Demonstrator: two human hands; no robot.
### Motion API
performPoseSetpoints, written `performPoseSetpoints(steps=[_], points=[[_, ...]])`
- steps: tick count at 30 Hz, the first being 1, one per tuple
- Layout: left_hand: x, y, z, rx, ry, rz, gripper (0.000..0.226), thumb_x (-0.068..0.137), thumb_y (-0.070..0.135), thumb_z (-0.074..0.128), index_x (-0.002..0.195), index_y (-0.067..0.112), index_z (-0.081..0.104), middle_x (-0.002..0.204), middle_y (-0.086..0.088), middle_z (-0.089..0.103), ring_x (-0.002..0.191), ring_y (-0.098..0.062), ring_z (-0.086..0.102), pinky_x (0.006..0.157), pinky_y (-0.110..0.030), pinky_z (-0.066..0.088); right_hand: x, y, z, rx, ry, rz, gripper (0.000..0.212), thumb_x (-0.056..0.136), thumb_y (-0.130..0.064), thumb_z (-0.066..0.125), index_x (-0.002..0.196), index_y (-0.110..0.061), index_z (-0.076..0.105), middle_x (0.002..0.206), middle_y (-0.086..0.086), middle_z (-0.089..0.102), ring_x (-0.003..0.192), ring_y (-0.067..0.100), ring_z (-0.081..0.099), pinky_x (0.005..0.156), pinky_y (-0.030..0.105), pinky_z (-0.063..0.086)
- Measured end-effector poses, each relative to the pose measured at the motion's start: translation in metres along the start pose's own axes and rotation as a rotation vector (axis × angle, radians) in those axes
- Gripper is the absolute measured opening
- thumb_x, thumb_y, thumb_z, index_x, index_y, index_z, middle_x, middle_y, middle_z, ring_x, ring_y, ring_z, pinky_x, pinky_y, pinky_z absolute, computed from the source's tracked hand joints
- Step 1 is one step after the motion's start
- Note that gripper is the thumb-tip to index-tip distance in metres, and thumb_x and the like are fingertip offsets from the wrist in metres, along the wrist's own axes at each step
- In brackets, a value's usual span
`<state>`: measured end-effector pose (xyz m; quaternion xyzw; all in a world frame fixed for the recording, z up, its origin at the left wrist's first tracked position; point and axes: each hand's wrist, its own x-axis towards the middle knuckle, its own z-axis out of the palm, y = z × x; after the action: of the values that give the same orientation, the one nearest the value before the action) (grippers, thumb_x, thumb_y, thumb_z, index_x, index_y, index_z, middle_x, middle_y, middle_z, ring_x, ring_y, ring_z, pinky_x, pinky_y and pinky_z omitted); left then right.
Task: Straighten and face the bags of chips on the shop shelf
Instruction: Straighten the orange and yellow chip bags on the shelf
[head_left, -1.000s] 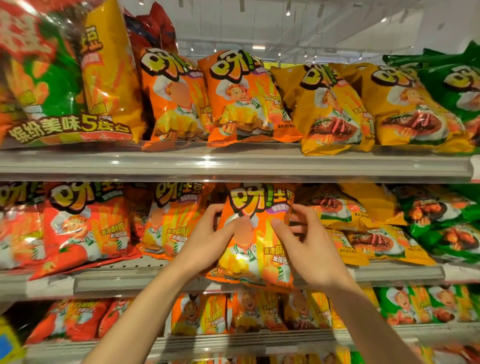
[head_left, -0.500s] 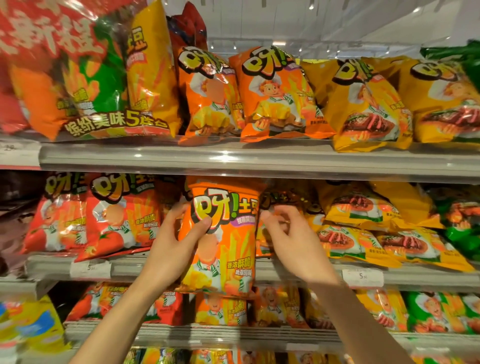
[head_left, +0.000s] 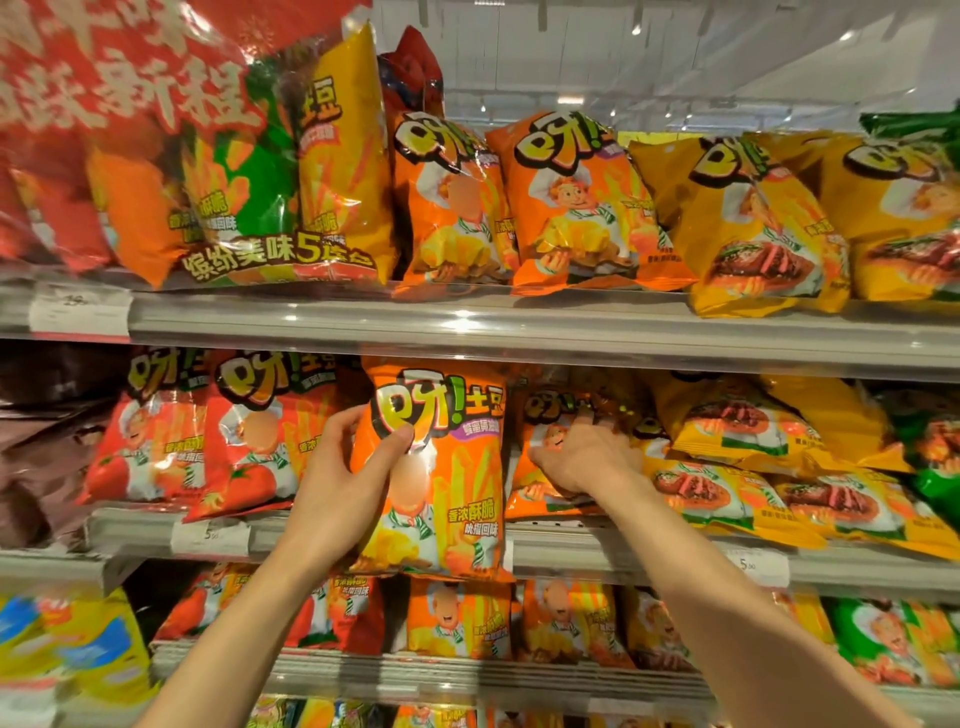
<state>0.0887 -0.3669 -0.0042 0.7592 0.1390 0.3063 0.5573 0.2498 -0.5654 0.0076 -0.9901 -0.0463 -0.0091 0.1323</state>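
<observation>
**Head view: front bag held upright while the right hand moves to the bag behind**

Left hand (head_left: 343, 483) grips the orange bag (head_left: 441, 478) by its left edge, thumb across the front near the logo and fingers curled behind, and holds it upright, label outward, at the front lip of the middle shelf (head_left: 597, 545). Its bottom hangs a little below that lip, so it is held rather than standing. A second ago both hands were on this bag; the right hand (head_left: 587, 457) has since let go and now lies with fingers spread and fairly straight on the neighbouring orange bag (head_left: 540, 431), which sits further back and slightly tilted, just right of the held one. It looks like a press or a reach, not a closed grip.

My reading is that the first bag is faced and only needs setting down, and that attention has passed to the second bag.

Further out, red bags (head_left: 218, 431) stand to the left and yellow bags (head_left: 727, 431) lie slumped to the right, still needing straightening. The top shelf (head_left: 467, 322) carries more orange and yellow bags.
</observation>
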Motion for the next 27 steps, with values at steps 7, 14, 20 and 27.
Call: performPoseSetpoints(steps=[7,14,20,27], points=[[0.001,0.001,-0.006,-0.005,-0.013,-0.002,0.053,0.083,0.054,0.067,0.129,0.032,0.052,0.114,0.012,0.068,0.102,-0.007,0.066,0.082,-0.028,0.051,-0.003,0.014,-0.012,0.17,0.116,-0.025,0.062,0.097,-0.054,0.049,0.139,-0.008,0.046,0.139,0.02,0.052,0.124,0.039,0.055,0.095,0.042,0.048],[0.008,-0.004,-0.014,0.005,0.003,-0.007,0.07,0.072,0.073,0.068,0.129,0.035,0.052,0.118,0.009,0.068,0.108,-0.015,0.066,0.096,-0.043,0.052,-0.008,0.018,-0.012,0.286,0.267,-0.015,0.058,0.1,-0.048,0.048,0.139,-0.005,0.04,0.138,0.023,0.049,0.121,0.044,0.055,0.092,0.044,0.047],[0.008,-0.008,-0.015,0.048,0.011,-0.022,0.086,0.063,0.084,0.062,0.134,0.037,0.048,0.126,0.01,0.064,0.117,-0.015,0.062,0.102,-0.048,0.05,-0.001,0.008,0.018,0.389,0.336,-0.103,0.071,0.099,-0.053,0.042,0.143,0.002,0.038,0.139,0.028,0.048,0.118,0.044,0.056,0.092,0.045,0.051],[0.01,-0.008,-0.011,0.038,0.006,-0.035,0.077,0.073,0.075,0.066,0.136,0.034,0.048,0.122,0.011,0.065,0.111,-0.013,0.064,0.1,-0.045,0.051,0.011,-0.001,0.031,0.42,0.427,-0.126,0.074,0.101,-0.058,0.034,0.143,0.002,0.04,0.139,0.026,0.052,0.124,0.042,0.051,0.104,0.048,0.041]])
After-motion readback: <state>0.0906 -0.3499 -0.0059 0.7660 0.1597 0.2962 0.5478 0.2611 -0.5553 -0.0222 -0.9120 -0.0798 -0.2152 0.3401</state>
